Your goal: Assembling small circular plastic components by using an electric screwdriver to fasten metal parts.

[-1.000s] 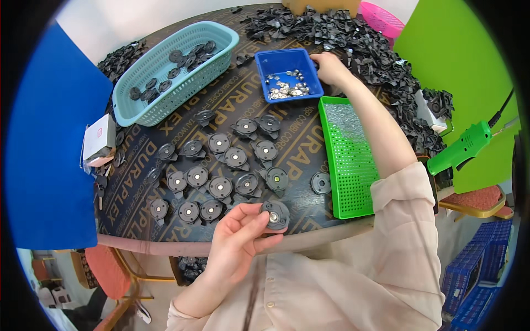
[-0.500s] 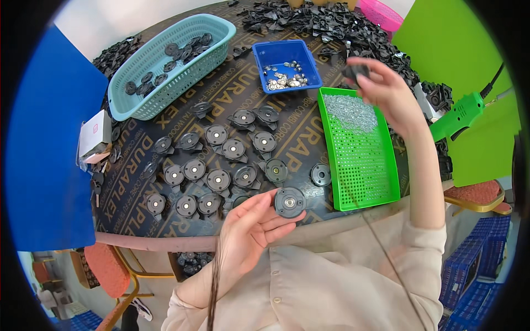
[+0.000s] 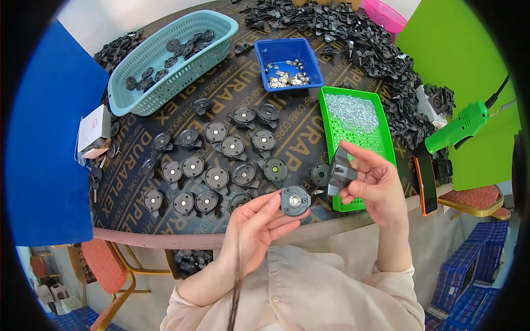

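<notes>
Near the table's front edge, my left hand (image 3: 255,225) holds a round black plastic disc (image 3: 295,201) with a silvery metal centre, face up on the fingers with the thumb at its edge. Just to its right, my right hand (image 3: 371,185) pinches a black angular plastic part (image 3: 341,172) between thumb and fingers, tilted and apart from the disc. Behind that part, a loose black disc (image 3: 319,174) lies on the table, beside the green tray. Several black disc assemblies (image 3: 216,177) with metal centres stand in loose rows to the left of my hands.
A green perforated tray (image 3: 326,129) holds small silvery screws. Behind it stands a blue bin (image 3: 314,60) with metal caps; a pale teal basket (image 3: 165,91) of discs is far left. Black parts (image 3: 381,71) heap at back right, near a green electric screwdriver (image 3: 461,128) and an orange-edged phone (image 3: 426,179).
My right hand has come back from the far right toward the left hand, carrying the black angular part. The left hand keeps its disc, shifted slightly right.
</notes>
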`<state>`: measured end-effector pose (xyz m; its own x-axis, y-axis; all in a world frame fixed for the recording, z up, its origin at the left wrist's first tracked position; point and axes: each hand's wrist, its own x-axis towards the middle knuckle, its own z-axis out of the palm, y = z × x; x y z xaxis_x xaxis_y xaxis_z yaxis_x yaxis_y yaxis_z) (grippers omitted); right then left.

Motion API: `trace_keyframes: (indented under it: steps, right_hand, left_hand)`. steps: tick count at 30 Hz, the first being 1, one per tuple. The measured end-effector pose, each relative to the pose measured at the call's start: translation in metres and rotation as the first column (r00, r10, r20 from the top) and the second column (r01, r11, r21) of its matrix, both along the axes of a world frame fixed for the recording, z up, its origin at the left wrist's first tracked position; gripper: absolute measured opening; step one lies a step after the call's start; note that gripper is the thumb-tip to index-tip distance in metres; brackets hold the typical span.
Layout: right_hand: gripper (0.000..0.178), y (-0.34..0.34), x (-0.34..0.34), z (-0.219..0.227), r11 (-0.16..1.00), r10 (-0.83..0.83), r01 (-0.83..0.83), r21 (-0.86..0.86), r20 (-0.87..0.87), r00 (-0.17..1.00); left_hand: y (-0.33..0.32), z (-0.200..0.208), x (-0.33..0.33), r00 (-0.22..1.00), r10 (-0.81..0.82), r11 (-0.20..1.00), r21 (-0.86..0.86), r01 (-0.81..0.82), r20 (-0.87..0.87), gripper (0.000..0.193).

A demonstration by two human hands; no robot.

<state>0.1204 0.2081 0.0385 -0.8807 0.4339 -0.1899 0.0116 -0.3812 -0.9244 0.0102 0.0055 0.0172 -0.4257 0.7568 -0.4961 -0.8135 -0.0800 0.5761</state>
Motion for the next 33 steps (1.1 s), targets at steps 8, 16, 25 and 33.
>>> trace_keyframes:
  steps: [8, 16, 25, 33]
  right_hand:
    - [0.037, -0.029, 0.007, -0.001, 0.888, -0.094, 0.088, 0.452, -0.008, 0.996]
    - [0.031, -0.048, -0.007, -0.017, 0.437, -0.033, 0.077, 0.896, -0.069, 0.997]
    - [0.031, -0.05, -0.003, -0.015, 0.622, -0.001, 0.028, 0.782, -0.035, 0.999]
    - [0.033, 0.02, -0.071, 0.028, 0.209, 0.051, -0.005, 0.978, -0.005, 0.999]
  left_hand:
    - [0.002, -0.002, 0.0, 0.999, -0.03, 0.998, 0.059, 0.028, 0.025, 0.036]
    - [0.002, -0.004, 0.005, 0.999, 0.012, 0.996, 0.09, -0.017, 0.053, 0.034]
    - [-0.003, -0.005, 0.002, 0.999, -0.011, 0.993, 0.118, 0.007, 0.031, 0.023]
    - [0.006, 0.006, -0.017, 0.072, -0.08, 0.997, -0.08, -0.009, -0.994, 0.024]
